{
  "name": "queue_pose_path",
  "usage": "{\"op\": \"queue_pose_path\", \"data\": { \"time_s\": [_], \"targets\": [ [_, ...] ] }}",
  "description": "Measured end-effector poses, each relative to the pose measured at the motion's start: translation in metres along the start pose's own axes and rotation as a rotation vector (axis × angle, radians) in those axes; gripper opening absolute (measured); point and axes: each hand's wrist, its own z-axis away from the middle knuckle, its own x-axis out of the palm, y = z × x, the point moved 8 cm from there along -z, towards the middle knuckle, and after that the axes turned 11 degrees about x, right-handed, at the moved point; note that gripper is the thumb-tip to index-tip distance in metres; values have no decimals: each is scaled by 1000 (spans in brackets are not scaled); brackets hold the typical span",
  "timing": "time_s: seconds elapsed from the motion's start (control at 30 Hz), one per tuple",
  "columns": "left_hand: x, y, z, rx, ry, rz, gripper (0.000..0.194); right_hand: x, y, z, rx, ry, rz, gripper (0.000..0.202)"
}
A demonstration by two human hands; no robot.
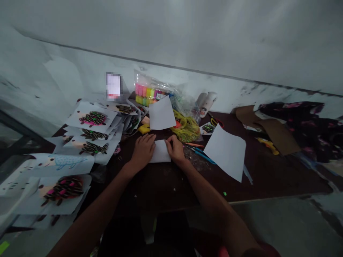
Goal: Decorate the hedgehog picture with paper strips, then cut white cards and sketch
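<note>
The left hand (144,147) is lying flat on the left side of the paper (161,151), probably steadying it against the table (160,189), while the right hand (176,150) is pinching its right edge, seemingly holding it square; a loose sheet (227,151) is lying within reach

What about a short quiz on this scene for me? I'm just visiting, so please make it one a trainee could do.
1. True or false: the left hand and the right hand both touch the small white paper.

2. Multiple choice: what lies along the left side of the table?
A) dinner plates
B) sheets with animal pictures
C) a row of shoes

3. Compare: which is nearer the right hand, the yellow bag or the scissors?

Key: 1. True. 2. B. 3. The yellow bag.
</note>
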Motion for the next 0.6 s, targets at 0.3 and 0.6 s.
{"op": "queue_pose_path", "data": {
  "time_s": [0.3, 0.6],
  "targets": [
    [-12, -12, -18, -33, -31, 460, 20, -6, -9, 4, -64, 16, -167, 20],
    [-8, -15, -13, -72, -6, 535, 23, -2, -2, 2, 21, -16, -187, 20]
  ]
}}
